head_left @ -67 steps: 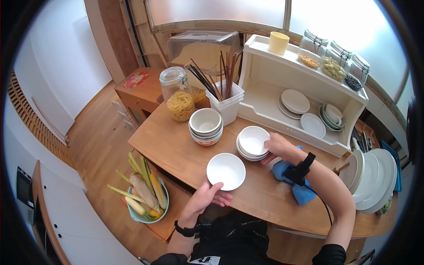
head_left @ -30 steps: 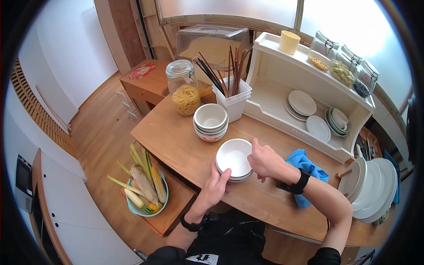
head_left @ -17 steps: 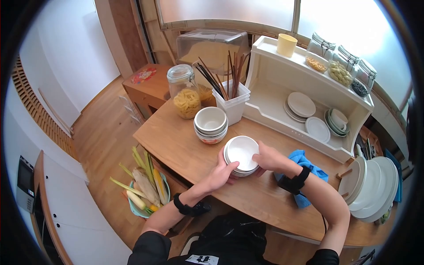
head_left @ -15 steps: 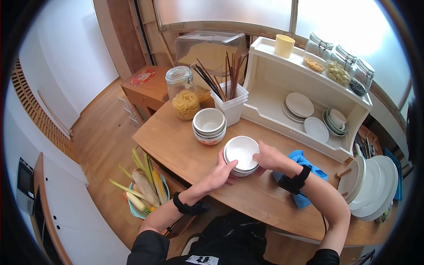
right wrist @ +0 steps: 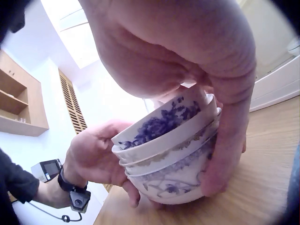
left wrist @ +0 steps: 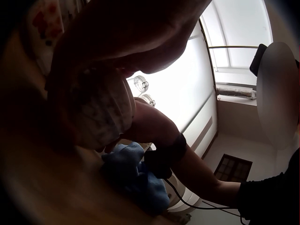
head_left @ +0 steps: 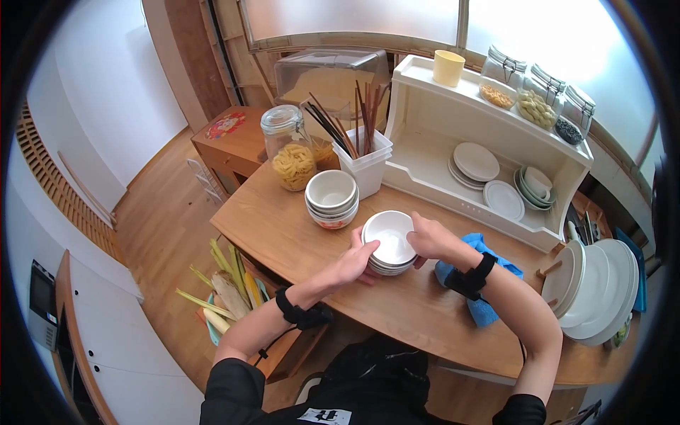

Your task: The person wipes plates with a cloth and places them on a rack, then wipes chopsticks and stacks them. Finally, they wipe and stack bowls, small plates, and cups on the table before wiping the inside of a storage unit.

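In the head view a stack of white bowls (head_left: 390, 239) stands on the wooden table between both hands. The left hand (head_left: 352, 265) holds its left side, thumb over the rim. From the right, the right hand (head_left: 433, 241) grips the rim and side, thumb at the top bowl. In the right wrist view the stacked bowls (right wrist: 171, 150) show blue flower patterns outside; the top one tilts a little, and the right hand's fingers reach down the wall. Behind them to the left is a second bowl stack (head_left: 331, 195). The left wrist view is dark.
A blue cloth (head_left: 484, 309) lies right of the bowls, with large plates (head_left: 591, 297) in a rack beyond. At the back are a pasta jar (head_left: 291, 159), a chopstick holder (head_left: 368, 170) and a white shelf (head_left: 432, 127). A vegetable basket (head_left: 212, 333) stands low at left.
The single bowl in the left hand and the stack at the right hand have come together into one stack. Both hands now hold it. The head view has shifted slightly.
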`<state>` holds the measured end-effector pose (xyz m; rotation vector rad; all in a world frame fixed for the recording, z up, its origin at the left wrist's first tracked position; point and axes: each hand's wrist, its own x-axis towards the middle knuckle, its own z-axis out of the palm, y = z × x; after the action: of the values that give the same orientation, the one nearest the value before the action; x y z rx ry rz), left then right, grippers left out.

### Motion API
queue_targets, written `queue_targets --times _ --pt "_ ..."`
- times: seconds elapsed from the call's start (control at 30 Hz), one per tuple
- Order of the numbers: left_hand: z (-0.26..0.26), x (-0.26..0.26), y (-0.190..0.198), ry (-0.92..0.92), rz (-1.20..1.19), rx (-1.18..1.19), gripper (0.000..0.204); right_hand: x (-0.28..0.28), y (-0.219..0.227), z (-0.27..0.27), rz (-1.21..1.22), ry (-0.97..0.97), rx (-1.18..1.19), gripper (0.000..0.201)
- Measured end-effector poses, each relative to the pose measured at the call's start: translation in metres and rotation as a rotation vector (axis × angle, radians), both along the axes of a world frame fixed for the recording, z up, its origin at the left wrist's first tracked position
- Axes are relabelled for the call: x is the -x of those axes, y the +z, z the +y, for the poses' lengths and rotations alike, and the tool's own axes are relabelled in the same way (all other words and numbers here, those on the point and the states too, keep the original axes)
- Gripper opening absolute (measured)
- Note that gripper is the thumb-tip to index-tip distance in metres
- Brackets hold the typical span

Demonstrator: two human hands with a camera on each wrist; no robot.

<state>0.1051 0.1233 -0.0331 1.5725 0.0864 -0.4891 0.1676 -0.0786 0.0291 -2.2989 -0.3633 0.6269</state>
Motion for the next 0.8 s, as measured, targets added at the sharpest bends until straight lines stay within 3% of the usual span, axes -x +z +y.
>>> queue_targets --times 0.2,0.33,0.4,0.43,0.47,0.57,0.6,0.73,0.8 --pt "0.002 -0.014 -0.002 -0.027 0.026 0.028 0.063 -0.004 0.004 -0.001 0.042 -0.022 0.047 0.035" --pt "0.001 -0.009 0.021 -0.057 0.043 -0.011 0.068 0.006 0.005 -0.005 0.022 -0.063 0.002 0.049" --pt "0.008 -0.020 -0.020 0.049 -0.421 -0.387 0.070 0.016 0.012 -0.010 -0.043 -0.057 -0.001 0.056" --pt "0.003 -0.018 -0.008 0.100 -0.659 -0.571 0.071 0.022 0.013 -0.014 -0.076 -0.057 -0.005 0.060" --pt "0.000 -0.004 0.004 0.166 -0.739 -0.668 0.075 0.016 -0.013 -0.021 -0.383 -0.043 0.019 0.054" --pt "-0.011 0.014 0.055 -0.016 -1.215 -0.988 0.084 0.039 0.010 -0.048 -0.867 0.111 0.155 0.045" --pt "-0.015 0.011 0.061 -0.200 -1.251 -0.961 0.088 0.040 0.008 -0.058 -1.016 0.156 0.231 0.041" --pt "-0.040 0.000 0.049 -0.570 -1.527 -1.219 0.082 0.063 0.004 -0.087 -0.758 0.074 0.532 0.046" --pt "-0.044 -0.012 0.032 -0.597 -1.572 -1.334 0.082 0.067 -0.013 -0.103 -0.684 0.073 0.600 0.048"
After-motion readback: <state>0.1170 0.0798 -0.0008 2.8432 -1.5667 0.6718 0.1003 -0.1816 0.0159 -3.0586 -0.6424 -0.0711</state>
